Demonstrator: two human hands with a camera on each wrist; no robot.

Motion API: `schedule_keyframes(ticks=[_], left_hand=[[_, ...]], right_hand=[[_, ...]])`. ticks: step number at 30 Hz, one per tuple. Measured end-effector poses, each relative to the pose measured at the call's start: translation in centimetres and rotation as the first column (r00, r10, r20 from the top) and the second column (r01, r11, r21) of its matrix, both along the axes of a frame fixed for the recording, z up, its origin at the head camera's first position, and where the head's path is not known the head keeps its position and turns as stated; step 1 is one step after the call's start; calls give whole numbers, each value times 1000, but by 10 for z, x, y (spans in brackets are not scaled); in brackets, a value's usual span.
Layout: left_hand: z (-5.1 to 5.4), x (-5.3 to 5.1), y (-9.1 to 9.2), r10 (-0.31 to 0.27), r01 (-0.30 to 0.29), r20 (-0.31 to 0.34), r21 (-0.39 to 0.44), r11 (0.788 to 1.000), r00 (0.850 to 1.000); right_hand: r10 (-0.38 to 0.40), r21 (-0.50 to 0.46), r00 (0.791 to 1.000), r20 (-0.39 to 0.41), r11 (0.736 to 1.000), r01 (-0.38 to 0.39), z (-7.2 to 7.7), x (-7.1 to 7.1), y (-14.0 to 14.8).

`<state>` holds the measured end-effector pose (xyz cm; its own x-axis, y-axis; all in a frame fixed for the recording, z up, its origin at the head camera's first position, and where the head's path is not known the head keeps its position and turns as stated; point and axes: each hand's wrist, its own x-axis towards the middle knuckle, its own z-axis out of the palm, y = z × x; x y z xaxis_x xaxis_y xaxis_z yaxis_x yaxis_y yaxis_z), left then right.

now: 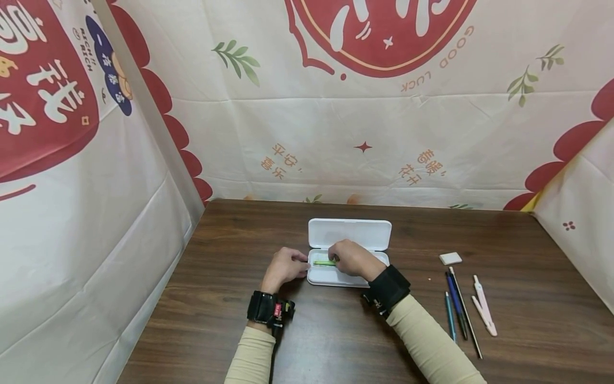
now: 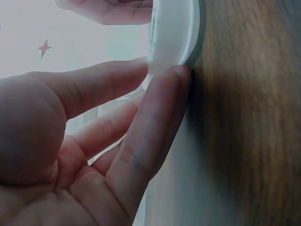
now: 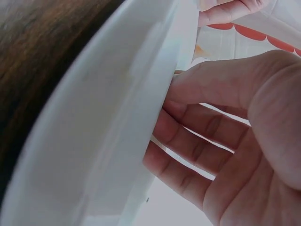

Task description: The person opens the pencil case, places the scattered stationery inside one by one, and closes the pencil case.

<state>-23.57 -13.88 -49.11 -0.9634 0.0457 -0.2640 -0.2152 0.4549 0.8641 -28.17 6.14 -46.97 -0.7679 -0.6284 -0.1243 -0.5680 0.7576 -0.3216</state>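
Observation:
A white pencil case (image 1: pixel 349 234) lies on the table with its lid folded back. My left hand (image 1: pixel 284 268) pinches the case's left end; in the left wrist view its thumb is at the rim (image 2: pixel 176 35) and a finger lies along the side. My right hand (image 1: pixel 354 259) reaches down into the case, fingertips at the right end of a slim green pen (image 1: pixel 323 263) lying lengthwise inside. In the right wrist view, the right thumb and fingers (image 3: pixel 202 87) come together behind the case wall, which hides their tips.
Right of the case lie a white eraser (image 1: pixel 450 258), a teal pen (image 1: pixel 450 314), a dark blue pen (image 1: pixel 458 301), a thin dark pencil (image 1: pixel 466 314) and a white drawing compass (image 1: pixel 484 306). Printed cloth (image 1: pixel 336 122) hangs behind the brown table (image 1: pixel 216 320) and along its sides.

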Motion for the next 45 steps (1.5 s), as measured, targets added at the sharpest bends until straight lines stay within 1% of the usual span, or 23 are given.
schedule_keyframes(ticks=[7,12,16,23,28,32,40,42,45], left_hand=[[-1,-1,0,-7,7,-12,-11,1000,1000],[-1,-1,0,-3,3,3,-6,1000,1000],[-1,-2,0,0,1,14,-18,1000,1000],[-1,-2,1,-2,2,4,-10,1000,1000],[-1,-2,1,-4,4,0,-26,1000,1000],[-1,-2,1,3,-3,10,-37,999,1000],[1,1,1,11,-10,14,-54,999,1000],[1,1,2,8,-7,11,-54,998,1000],[1,1,2,3,-2,8,-50,999,1000]], right_hand=[[1,-27,1000,9,1000,0,3,1,2],[-9,-61,1000,9,998,10,5,4,6],[-15,-66,1000,-8,998,15,7,6,10],[-46,-66,998,-31,997,44,14,10,17],[-61,-76,997,-51,995,57,18,15,22],[-80,-99,995,-62,992,73,21,20,26],[-142,-131,987,-74,983,131,22,30,40],[-147,-141,986,-79,981,135,22,32,44],[-138,-163,985,-101,979,121,20,34,51]])
